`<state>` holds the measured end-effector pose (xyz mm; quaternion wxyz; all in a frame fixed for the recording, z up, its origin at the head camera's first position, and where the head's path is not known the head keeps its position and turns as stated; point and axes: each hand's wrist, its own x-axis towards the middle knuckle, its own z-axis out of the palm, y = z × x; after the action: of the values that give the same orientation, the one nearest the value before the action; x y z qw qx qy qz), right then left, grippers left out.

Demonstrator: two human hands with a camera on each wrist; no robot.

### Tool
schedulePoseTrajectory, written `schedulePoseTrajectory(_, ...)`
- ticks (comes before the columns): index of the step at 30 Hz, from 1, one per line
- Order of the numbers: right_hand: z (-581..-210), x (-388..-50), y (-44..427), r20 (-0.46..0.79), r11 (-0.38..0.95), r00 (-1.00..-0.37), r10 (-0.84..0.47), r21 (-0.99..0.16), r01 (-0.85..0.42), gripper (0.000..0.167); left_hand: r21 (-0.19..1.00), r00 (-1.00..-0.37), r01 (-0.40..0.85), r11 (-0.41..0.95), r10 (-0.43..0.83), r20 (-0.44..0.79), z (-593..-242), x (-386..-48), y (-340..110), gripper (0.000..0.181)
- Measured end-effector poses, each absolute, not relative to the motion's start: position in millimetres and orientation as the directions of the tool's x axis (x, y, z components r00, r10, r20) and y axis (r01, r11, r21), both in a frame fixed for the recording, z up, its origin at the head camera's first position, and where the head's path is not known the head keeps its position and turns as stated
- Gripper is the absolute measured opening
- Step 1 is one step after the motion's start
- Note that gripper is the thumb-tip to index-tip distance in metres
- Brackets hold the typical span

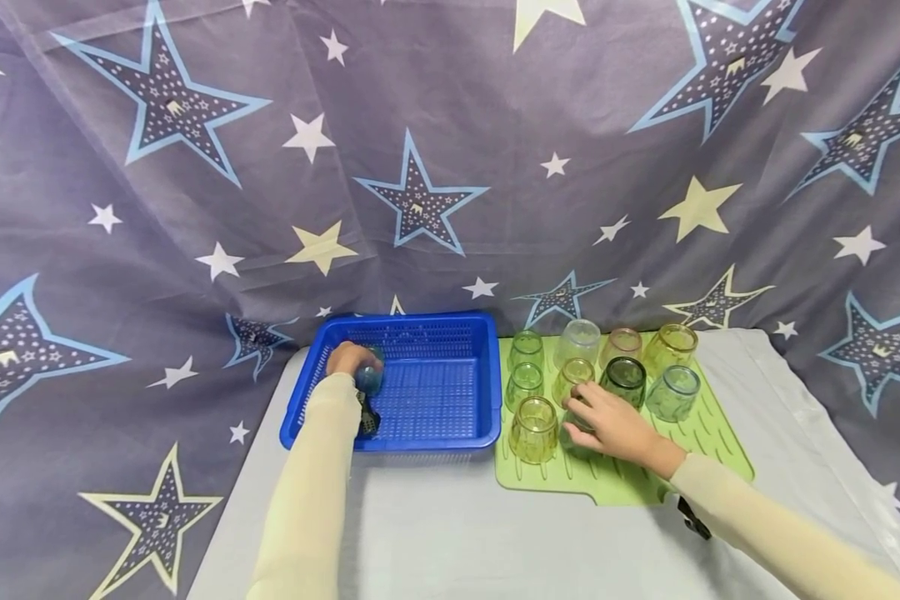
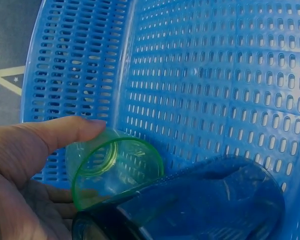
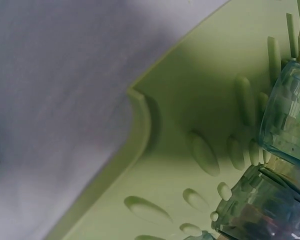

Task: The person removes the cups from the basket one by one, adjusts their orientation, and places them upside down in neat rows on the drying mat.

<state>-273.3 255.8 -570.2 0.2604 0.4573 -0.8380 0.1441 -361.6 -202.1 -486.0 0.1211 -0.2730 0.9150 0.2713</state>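
In the blue basket (image 1: 491, 383), my left hand (image 1: 348, 358) holds a clear green glass (image 2: 85, 145), thumb on its side and fingers behind it. A dark blue glass (image 2: 205, 200) lies on its side against that glass, in front of part of my fingers. Over the green drying mat (image 1: 540, 482), my right hand (image 1: 615, 423) grips a bluish-green glass (image 1: 579, 440), mostly hidden under the palm and fingers. Close to this hand stand a yellow glass (image 1: 535, 429), a dark green glass (image 1: 624, 385) and a light blue glass (image 1: 673, 393).
More upturned glasses stand along the mat's back, among them a green glass (image 1: 526, 350), a clear glass (image 1: 578, 342), a pink glass (image 1: 621, 344) and an amber glass (image 1: 671, 348). A starred curtain (image 1: 435, 100) hangs behind the white-covered table (image 1: 435, 525).
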Motion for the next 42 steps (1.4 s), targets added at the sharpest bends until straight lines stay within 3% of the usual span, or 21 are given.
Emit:
schedulePoseTrajectory(11, -571, -271, 256, 0.576, 0.544, -0.451, -0.682, -0.014, -0.839, 0.023, 0.413, -0.827, -0.555, 0.722, -0.428, -0.364, -489, -361, -208, 0.073)
schedulePoseTrajectory(18, -575, -273, 258, 0.602, 0.537, -0.431, -0.673, -0.003, -0.844, 0.022, 0.544, -0.862, -0.504, 0.671, -0.357, -0.359, -484, -358, -213, 0.074)
schedulePoseTrajectory(30, -573, -273, 257, 0.605, 0.546, -0.441, -0.662, -0.013, -0.838, 0.024, 0.653, -0.88, -0.464, 0.599, -0.227, -0.417, -479, -368, -207, 0.104)
schedulePoseTrajectory(35, -572, -272, 257, 0.598, 0.545, -0.448, -0.665, -0.022, -0.838, 0.024, 0.658, -0.898, -0.42, 0.625, -0.18, -0.402, -475, -366, -202, 0.078)
schedulePoseTrajectory(37, -572, -271, 257, 0.588, 0.55, -0.456, -0.668, -0.023, -0.835, 0.023, 0.716, -0.912, -0.391, 0.579, -0.136, -0.388, -474, -363, -199, 0.069)
schedulePoseTrajectory(42, -571, -271, 256, 0.578, 0.558, -0.464, -0.671, -0.018, -0.83, 0.025, 0.853, -0.93, -0.338, 0.398, 0.0, -0.369, -478, -357, -193, 0.081)
